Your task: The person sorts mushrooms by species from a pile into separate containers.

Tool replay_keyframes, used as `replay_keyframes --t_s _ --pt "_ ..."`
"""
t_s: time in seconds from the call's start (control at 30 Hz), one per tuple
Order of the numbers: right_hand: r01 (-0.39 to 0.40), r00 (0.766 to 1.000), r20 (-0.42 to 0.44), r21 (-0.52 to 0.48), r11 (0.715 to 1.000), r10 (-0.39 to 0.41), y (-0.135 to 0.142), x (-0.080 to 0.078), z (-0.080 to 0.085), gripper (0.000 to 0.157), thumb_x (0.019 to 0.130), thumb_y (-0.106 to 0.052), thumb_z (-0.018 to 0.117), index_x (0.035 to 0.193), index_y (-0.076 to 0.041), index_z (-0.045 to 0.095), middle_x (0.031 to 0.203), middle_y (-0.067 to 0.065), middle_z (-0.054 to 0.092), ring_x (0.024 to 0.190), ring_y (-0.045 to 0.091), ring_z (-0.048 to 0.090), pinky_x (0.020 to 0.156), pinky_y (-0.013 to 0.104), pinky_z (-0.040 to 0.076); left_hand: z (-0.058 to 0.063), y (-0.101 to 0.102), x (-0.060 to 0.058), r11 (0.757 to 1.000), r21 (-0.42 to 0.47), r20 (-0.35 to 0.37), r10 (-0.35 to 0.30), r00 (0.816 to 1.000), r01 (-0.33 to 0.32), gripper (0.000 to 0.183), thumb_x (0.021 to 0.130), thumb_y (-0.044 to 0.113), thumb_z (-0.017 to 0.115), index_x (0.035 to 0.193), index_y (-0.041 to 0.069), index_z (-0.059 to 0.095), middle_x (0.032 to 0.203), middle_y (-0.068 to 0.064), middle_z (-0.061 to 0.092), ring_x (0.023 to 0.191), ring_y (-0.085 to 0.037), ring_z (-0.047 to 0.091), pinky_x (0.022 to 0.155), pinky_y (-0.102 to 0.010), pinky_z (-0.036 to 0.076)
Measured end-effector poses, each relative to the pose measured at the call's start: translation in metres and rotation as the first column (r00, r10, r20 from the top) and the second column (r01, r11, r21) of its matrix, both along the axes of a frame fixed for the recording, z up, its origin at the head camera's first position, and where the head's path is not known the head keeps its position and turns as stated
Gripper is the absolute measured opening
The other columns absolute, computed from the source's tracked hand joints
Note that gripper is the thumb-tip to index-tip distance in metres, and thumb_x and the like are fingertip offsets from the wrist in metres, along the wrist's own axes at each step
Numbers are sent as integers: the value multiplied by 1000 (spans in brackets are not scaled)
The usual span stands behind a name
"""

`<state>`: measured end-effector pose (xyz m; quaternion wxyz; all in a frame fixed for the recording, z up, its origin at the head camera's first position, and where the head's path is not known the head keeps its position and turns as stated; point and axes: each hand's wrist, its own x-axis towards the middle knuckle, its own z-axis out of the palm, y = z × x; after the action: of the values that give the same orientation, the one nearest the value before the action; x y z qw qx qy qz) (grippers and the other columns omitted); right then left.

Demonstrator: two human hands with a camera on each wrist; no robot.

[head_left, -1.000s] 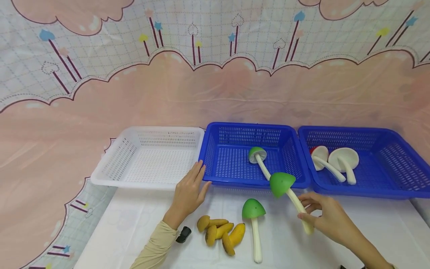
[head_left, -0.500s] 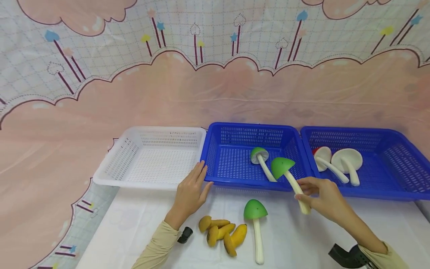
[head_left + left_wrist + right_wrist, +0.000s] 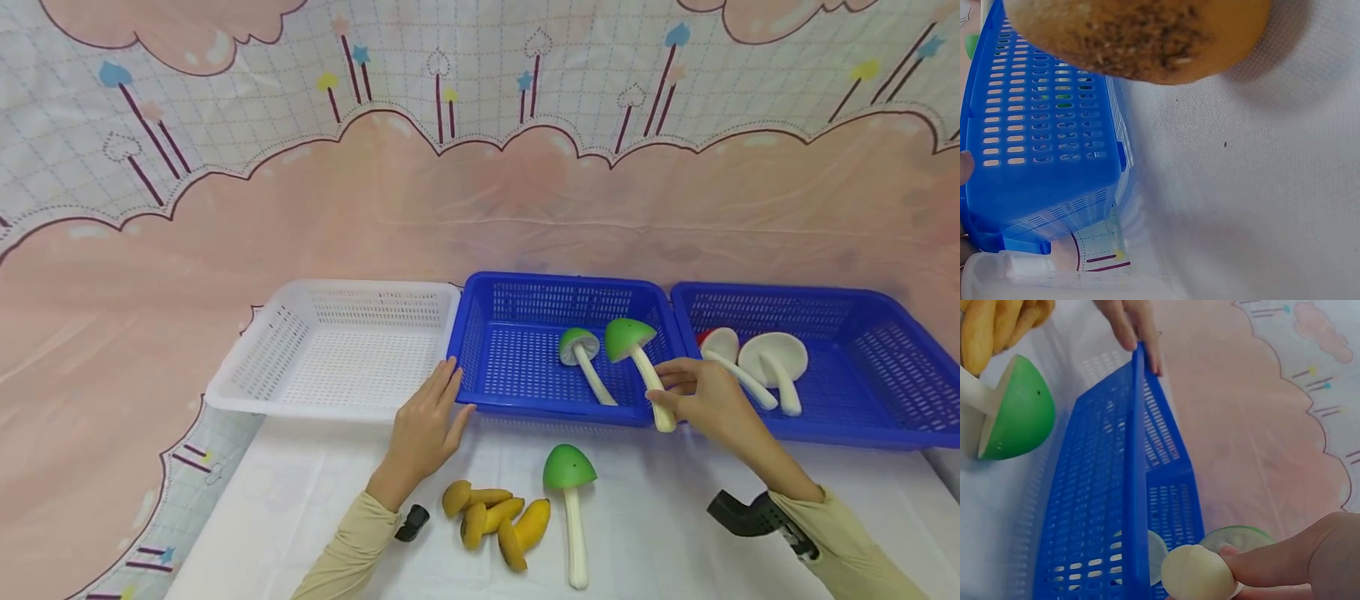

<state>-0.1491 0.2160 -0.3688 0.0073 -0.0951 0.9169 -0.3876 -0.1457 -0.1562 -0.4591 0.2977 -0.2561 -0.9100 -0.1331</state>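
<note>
Between thumb and fingers my right hand pinches the pale stem of a green-capped toy mushroom, its cap over the right part of the middle blue basket. In the right wrist view the stem's butt end faces the camera. A second green-capped mushroom lies inside that basket. My left hand rests with straight fingers on the basket's front left corner. A third green-capped mushroom lies on the table, beside several yellow-brown mushrooms.
At the left stands a white basket. To the right, another blue basket holds a red-capped mushroom and a mushroom with a white underside. A patterned cloth hangs behind the baskets.
My right hand has carried the green-capped mushroom up and away from me, from the front rim to over the middle blue basket. The left hand has stayed at the basket corner.
</note>
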Motion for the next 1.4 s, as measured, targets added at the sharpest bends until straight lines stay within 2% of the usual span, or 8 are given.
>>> replay_keyframes --t_s 0.27,0.43,0.63,0.87,1.03,1.2,1.4 --pt "30 996 81 -50 998 -26 -4 -28 -5 44 85 -12 70 118 14 55 105 30 63 79 28 68 58 35 58 0 -1 0 1000 4 3 1 1000 -1 51 90 25 63 128 -7 54 139 -22 46 127 -34 45 98 -43 44" --pt "51 994 99 -34 998 -47 -6 -42 -11 45 86 -11 69 118 17 54 104 33 62 68 24 68 56 33 57 -1 -1 -1 1000 -2 5 2 1000 -2 52 90 25 63 130 -6 53 139 -22 46 127 -34 45 98 -43 44" --pt "62 991 124 -44 997 -56 -7 -54 -22 44 86 -9 68 116 18 53 101 33 63 65 24 68 58 38 58 0 0 0 1000 4 -4 -6 1000 6 52 90 26 63 129 -7 53 139 -22 46 126 -35 46 97 -44 45" --pt "90 988 129 -63 994 -81 -12 -67 -35 42 84 -6 69 114 19 54 96 32 65 58 22 67 58 41 58 1 0 -1 1000 1 -20 -11 1000 11 51 90 26 62 128 -8 54 138 -23 47 126 -35 46 97 -44 45" --pt "73 994 89 -14 997 -71 -18 -74 -42 40 82 -5 71 110 20 56 87 29 67 56 21 66 55 38 57 2 -1 -1 1000 1 -16 -5 1000 5 51 89 25 63 128 -7 54 138 -23 47 126 -35 46 98 -43 44" --pt "56 997 41 99 993 -61 -22 -79 -47 39 78 -6 73 104 19 59 82 26 68 63 27 66 61 39 55 2 0 -1 1000 4 -12 -4 1000 4 51 90 26 62 128 -7 54 137 -23 47 126 -35 46 97 -44 45" --pt "14 998 52 187 982 -24 -23 -79 -52 35 72 -4 74 97 18 62 94 29 65 91 44 59 76 49 52 4 1 -1 1000 14 -25 -17 1000 17 50 91 27 59 127 -8 54 136 -23 48 125 -36 47 97 -45 45"
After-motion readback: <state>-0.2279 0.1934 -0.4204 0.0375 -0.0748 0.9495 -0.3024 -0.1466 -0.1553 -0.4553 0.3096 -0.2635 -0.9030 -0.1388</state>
